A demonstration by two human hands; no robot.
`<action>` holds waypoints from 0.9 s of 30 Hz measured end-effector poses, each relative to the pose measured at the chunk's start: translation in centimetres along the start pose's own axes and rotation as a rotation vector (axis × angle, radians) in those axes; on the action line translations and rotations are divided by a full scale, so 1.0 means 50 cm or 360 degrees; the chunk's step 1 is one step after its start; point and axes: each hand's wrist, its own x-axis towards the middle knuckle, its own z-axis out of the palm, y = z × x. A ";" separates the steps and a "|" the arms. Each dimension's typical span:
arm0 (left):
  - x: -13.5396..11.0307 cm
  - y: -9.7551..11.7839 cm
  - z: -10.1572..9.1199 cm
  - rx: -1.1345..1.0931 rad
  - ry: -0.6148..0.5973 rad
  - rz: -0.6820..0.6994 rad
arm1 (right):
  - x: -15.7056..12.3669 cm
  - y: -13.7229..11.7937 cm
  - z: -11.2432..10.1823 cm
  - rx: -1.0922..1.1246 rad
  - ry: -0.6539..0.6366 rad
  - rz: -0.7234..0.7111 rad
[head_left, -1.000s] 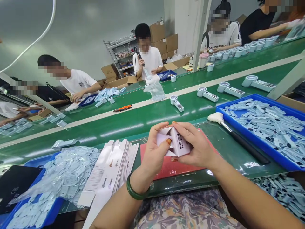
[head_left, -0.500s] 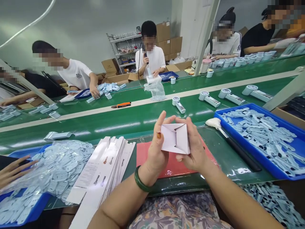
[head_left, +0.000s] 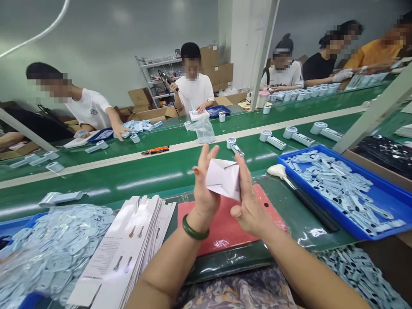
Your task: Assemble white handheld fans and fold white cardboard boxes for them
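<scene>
Red mat (head_left: 225, 234) lies under both hands. Above it the white carton (head_left: 223, 178) is pressed between left hand (head_left: 204, 193) and right hand (head_left: 249, 206), fingers half spread, not wrapped round. Risk: end flaps look barely tucked, and a loose palm grip could let them spring open or the carton slip.

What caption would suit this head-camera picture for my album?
Left hand and right hand hold a white carton above a red mat, beside a blue tray.

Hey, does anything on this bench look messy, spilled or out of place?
Yes. The flat carton stack is fanned askew and overhangs the near edge of the bench; pale blue parts heap over the left blue tray, hiding most of its rim.
</scene>
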 end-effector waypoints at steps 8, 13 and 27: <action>-0.006 -0.009 -0.009 0.0056 -0.0108 0.0064 | 0.002 -0.005 0.001 0.0035 -0.0030 -0.0008; 0.022 -0.016 -0.062 0.0339 0.0090 0.0113 | 0.017 -0.009 -0.024 -0.0140 0.0152 -0.0147; 0.065 -0.096 -0.106 -0.0113 0.0978 -0.0706 | 0.123 0.123 0.194 0.0637 0.0505 0.1126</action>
